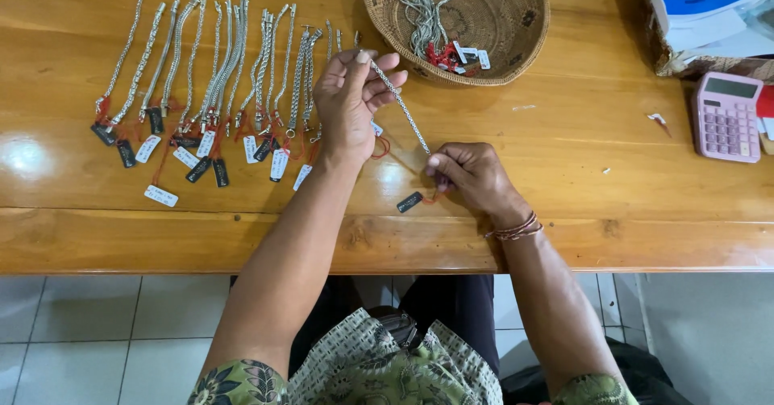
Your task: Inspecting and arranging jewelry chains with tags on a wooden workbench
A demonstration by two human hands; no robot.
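Both hands busy: left hand [348,103] pinching the far end of a silver chain bracelet [401,107], right hand [476,178] gripping the near end, stretched just above the table [564,139]. Could snag the red tag string [382,147] or bump the bracelet row [218,74] left, probably.

The place looked like a small jewellery shop or a seller's work desk. On a varnished wooden table [564,131], at ten o'clock, many silver chain bracelets [218,66] lay in a neat row, each one with a small price tag [160,196] on red thread. At twelve o'clock a woven basket [516,18] held more tagged chains. At three o'clock stood a pink calculator [726,116]. The floor [89,332] had pale tiles.
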